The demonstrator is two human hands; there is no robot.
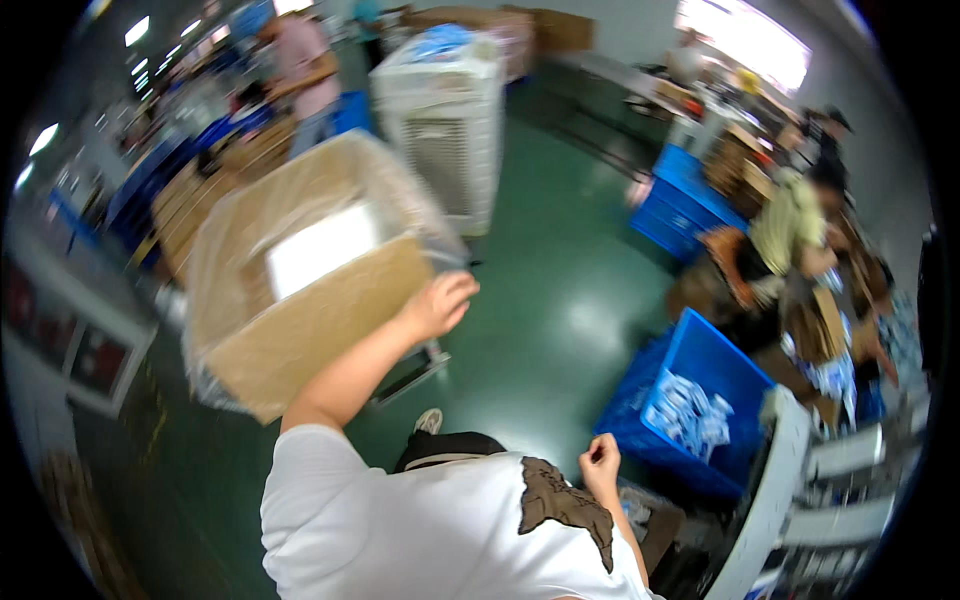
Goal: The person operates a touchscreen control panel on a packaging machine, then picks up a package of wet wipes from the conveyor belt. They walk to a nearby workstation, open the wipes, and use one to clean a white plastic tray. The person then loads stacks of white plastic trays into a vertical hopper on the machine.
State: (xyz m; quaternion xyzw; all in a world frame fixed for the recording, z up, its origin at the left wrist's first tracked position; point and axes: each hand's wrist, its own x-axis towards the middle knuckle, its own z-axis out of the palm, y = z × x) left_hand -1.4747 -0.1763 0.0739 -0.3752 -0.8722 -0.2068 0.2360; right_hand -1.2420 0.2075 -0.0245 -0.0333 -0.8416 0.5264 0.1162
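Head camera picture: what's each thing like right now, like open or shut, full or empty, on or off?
Big cardboard box: open-topped, white thing inside
Blue bin: open, tilted in view, packets inside
Left hand: by the box, touch unclear
Right hand: fingers curled, contents unclear
White cabinet: upright
Ceiling lights: on

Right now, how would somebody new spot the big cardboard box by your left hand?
Find the tall white slatted cabinet on the green floor. In front of it, slightly left, is the big open box, by the left hand. Unlike the blue bin, it is brown cardboard, with clear plastic over its rim and something white inside.
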